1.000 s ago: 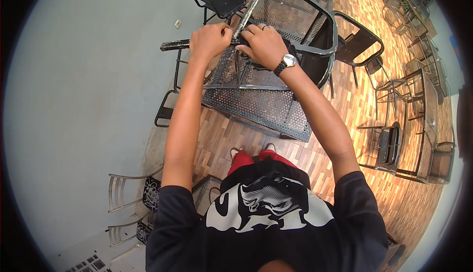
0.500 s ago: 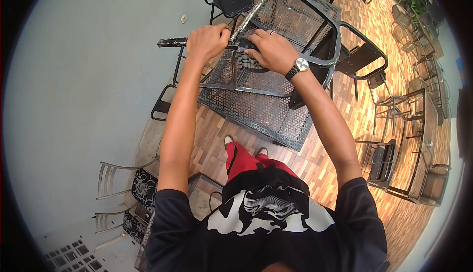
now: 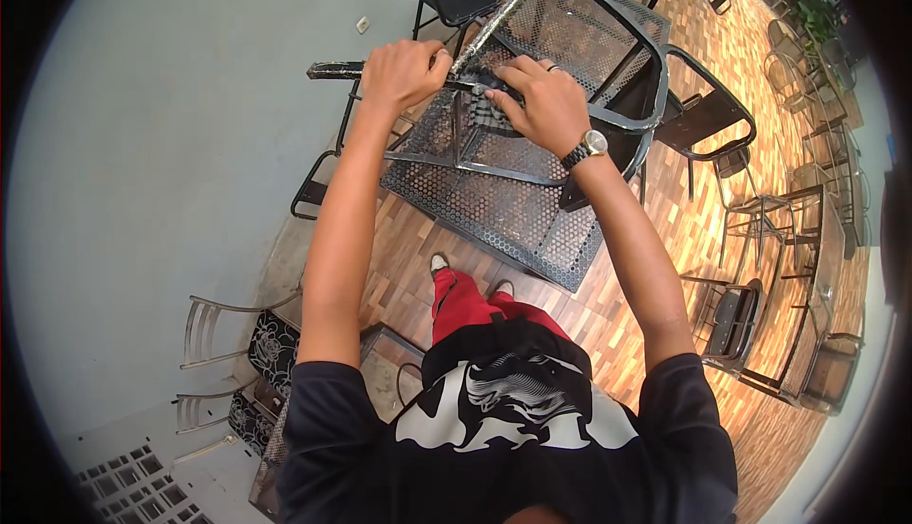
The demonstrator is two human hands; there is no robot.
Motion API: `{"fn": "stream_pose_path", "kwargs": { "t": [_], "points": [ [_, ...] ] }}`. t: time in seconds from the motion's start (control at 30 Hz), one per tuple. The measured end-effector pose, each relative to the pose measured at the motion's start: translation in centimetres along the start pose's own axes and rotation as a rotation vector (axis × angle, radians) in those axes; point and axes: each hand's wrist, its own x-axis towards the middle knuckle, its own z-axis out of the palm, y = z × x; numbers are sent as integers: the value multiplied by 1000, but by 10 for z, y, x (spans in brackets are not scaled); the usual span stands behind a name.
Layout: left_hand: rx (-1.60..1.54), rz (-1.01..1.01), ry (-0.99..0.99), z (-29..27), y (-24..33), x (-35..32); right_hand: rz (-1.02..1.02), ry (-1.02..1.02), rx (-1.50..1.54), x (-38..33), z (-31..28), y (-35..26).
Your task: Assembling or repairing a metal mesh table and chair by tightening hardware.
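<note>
A worn black metal chair frame (image 3: 508,174) lies tipped over on a perforated metal table (image 3: 513,225). My left hand (image 3: 404,73) is wrapped round one of its legs, whose paint is chipped; the leg's end (image 3: 332,71) sticks out to the left. Just right of it, my right hand (image 3: 546,101) is closed on a dark checked cloth (image 3: 487,117) pressed against the frame near a joint. The cloth hangs below the fingers, and part of it is hidden by them. A second, speckled leg (image 3: 503,16) slants up and away from the joint.
A black chair (image 3: 458,0) stands by the wall beyond the table, and another (image 3: 708,125) is to its right. Patterned-seat chairs (image 3: 275,343) are at lower left. More chairs and a long table (image 3: 828,258) line the right side.
The view has shifted slightly. My right hand has moved a little along the frame, away from the left hand, and its thumb is lifted more. My left hand keeps its grip.
</note>
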Motion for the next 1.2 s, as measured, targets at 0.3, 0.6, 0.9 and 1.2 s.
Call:
{"fn": "stream_pose_path", "kwargs": {
  "t": [0.3,0.6,0.9,1.2],
  "points": [
    [-92,238,415,22,6,-21,34,89,-61,9,21,-21],
    [-20,307,472,23,5,-34,30,57,-89,-15,-5,3],
    [-74,259,525,26,12,-34,19,-34,-103,2,1,-7],
    [-109,230,476,23,13,-35,-80,162,-133,1,26,-21]
  ]
}}
